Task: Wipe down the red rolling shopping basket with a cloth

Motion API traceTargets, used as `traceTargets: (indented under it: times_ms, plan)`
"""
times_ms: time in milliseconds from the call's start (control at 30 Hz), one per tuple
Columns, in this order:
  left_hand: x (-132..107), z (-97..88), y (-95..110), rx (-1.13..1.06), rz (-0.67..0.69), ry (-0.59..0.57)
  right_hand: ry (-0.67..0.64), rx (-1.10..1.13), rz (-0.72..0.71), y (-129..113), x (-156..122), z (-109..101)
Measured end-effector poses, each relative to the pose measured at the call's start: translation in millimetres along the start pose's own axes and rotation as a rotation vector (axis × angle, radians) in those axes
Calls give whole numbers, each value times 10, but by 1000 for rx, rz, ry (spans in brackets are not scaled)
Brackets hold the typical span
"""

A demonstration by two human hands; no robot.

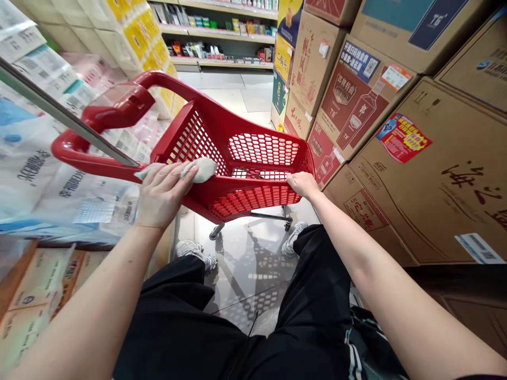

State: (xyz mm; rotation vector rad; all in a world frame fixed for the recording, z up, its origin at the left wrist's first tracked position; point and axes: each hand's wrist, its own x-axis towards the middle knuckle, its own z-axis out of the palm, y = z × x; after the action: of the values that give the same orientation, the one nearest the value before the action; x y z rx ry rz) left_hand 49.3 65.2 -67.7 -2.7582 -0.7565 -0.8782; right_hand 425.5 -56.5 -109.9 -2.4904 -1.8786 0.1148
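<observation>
In front of me stands a red plastic shopping cart [190, 113], turned sideways, with its handle end to the left. A pale, crumpled cloth [205, 170] lies under my left hand [164, 184], whose fingers press it onto the cart's near rim. Toward the basket's right end, my right hand [303, 184] is closed over the same near rim. The basket's walls are perforated, and part of its floor shows through. A grey metal pole [67, 113] slants down to the cart's handle side.
Stacked cardboard cartons [428, 174] rise close on the right. Wrapped packs [67, 179] are piled on the left, above some boxes [37, 285]. Shelves with small goods [222, 39] stand across the far end. Tiled floor [237, 269] runs under the cart, between my feet.
</observation>
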Motion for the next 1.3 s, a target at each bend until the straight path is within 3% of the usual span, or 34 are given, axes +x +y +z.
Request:
traceTargets:
  times_ms: [133, 333, 467, 633, 800, 900, 1033, 1100, 1167, 1233, 1300]
  plan:
    - [-54, -112, -69, 173, -38, 7, -17, 14, 5, -28, -38, -30]
    - [117, -150, 54, 274, -73, -124, -81, 48, -6, 2, -18, -50]
    - [276, 127, 241, 132, -23, -164, -185, 115, -93, -8, 47, -122]
    - [429, 619, 593, -87, -46, -113, -202, 259, -265, -280, 140, -196]
    - [432, 693, 729, -284, -46, -55, -231, 252, -300, -409, 229, -184]
    - [243, 678, 698, -307, -125, 0, -228, 254, -326, -367, 254, -173]
    - [-338, 770, 496, -261, -298, -15, -216, 252, -316, -339, 272, -168]
    - [-693, 815, 324, -185, -502, -36, -220, 251, -302, -345, 272, -169]
    - [-983, 839, 163, -82, -719, 38, -224, 257, -311, -354, 263, -174]
    - [-1129, 852, 77, -59, -785, 131, -219, 262, -337, -364, 246, -180]
    - [-1102, 878, 99, -79, -831, 193, -207, 260, -346, -378, 225, -187]
